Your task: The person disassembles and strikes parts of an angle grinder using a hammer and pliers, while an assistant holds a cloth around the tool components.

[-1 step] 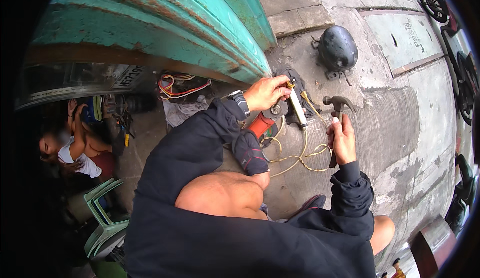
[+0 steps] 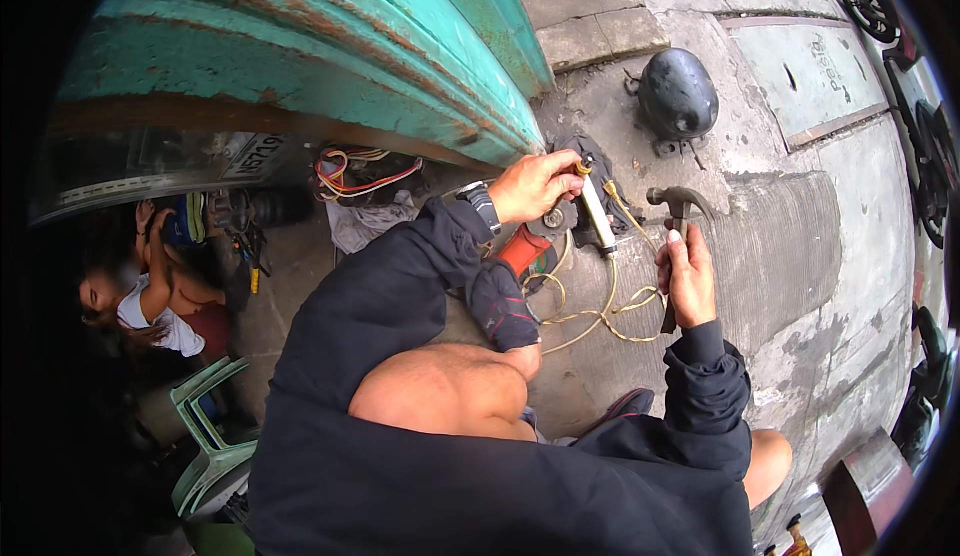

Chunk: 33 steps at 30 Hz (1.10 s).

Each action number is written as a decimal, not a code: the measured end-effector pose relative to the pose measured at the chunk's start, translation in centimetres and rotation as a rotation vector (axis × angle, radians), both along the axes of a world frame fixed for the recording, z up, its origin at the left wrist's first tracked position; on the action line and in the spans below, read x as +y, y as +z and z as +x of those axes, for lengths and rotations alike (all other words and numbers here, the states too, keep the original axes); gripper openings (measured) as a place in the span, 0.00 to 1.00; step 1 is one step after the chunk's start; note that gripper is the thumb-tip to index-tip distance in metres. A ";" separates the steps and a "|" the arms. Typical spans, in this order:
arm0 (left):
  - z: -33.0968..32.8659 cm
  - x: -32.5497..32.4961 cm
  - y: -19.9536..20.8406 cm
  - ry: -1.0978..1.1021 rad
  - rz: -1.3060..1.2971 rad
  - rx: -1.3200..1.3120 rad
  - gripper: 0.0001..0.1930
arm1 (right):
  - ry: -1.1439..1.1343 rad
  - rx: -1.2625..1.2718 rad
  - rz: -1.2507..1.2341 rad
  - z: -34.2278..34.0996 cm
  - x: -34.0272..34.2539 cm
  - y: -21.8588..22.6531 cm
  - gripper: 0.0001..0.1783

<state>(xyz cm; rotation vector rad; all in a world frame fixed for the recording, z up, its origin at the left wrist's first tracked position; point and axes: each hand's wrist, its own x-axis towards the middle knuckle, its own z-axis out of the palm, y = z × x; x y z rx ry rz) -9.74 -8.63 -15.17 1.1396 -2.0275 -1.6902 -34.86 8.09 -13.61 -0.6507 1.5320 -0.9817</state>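
Observation:
My left hand [image 2: 530, 188], wearing a wristwatch, has its fingers closed around the brass-coloured upper end of a pale tube [image 2: 600, 221]. A cord [image 2: 606, 291] runs from the tube's lower end and loops over the concrete. Held upright in my right hand [image 2: 688, 274] is a claw hammer [image 2: 678, 206], its head above my fist and to the right of the tube. Just below my left hand, by my shoe [image 2: 502, 306], lies a red and green angle grinder [image 2: 525, 251]. A yellowish plug-like piece [image 2: 612, 192] rests beside the tube on a dark cloth [image 2: 590, 151].
A black rounded metal tank [image 2: 678, 96] stands on the pavement ahead. A rusty teal metal panel [image 2: 300, 46] rises at the upper left. Coloured wires [image 2: 345, 178] and a grey rag [image 2: 365, 221] lie beneath it. Another person [image 2: 175, 306] sits at left, near green chairs [image 2: 205, 446].

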 end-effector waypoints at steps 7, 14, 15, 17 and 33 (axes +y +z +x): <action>-0.4 -0.3 0.4 0.038 0.057 -0.024 0.08 | 0.137 0.122 -0.018 -0.1 -2.7 1.3 0.20; -0.8 -0.4 -0.3 -0.080 -0.197 -0.084 0.08 | 0.248 0.135 -0.030 -0.4 -5.2 3.8 0.19; -1.4 -0.6 0.1 -0.104 -0.204 -0.085 0.07 | 0.252 0.137 -0.017 -0.9 -5.4 4.7 0.19; -1.0 -0.5 -0.7 -0.092 -0.202 -0.071 0.07 | 0.270 0.096 0.024 -1.4 -6.5 5.9 0.17; -0.4 0.6 -1.1 0.115 0.027 -0.037 0.08 | -0.136 -0.062 -0.157 -3.8 -8.5 10.2 0.15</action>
